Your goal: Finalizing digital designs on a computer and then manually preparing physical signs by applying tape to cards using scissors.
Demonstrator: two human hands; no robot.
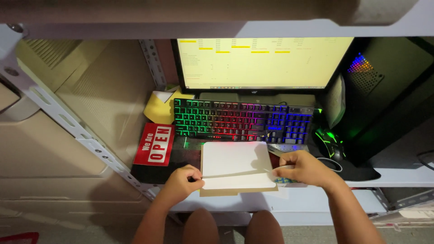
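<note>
Head view looks down on a desk (316,199) set inside a metal shelf frame; near its front edge, about the middle, lies a white sheet (233,163) on top of a tan backing sheet (226,192) whose edge peeks out below it. Left hand (181,180) is closed in a pinch on the near left edge of the white sheet; right hand (305,169) is curled with its fingertips on the near right edge, and beneath it sits a small patterned object (285,181) that may be a roll of tape, though I cannot tell; a thin strip (235,174) runs between the two hands along the sheet's near edge.

Judging by how it looks, the white sheet is light, thin and flat; it would likely bend or crease if gripped hard, and could slide on the smooth backing; the edges and corners, where the hands already sit, seem the sensible places to hold it, with a gentle pinch rather than a squeeze.

Behind the sheet, toward the back edge, stands a keyboard (242,119) lit green, red and blue; a monitor (262,63) glows pale yellow beyond it; a lit mouse (329,142) rests at the right beside a dark computer case (389,99); a red sign (154,144) and a yellow paper (159,109) lie toward the left edge.
</note>
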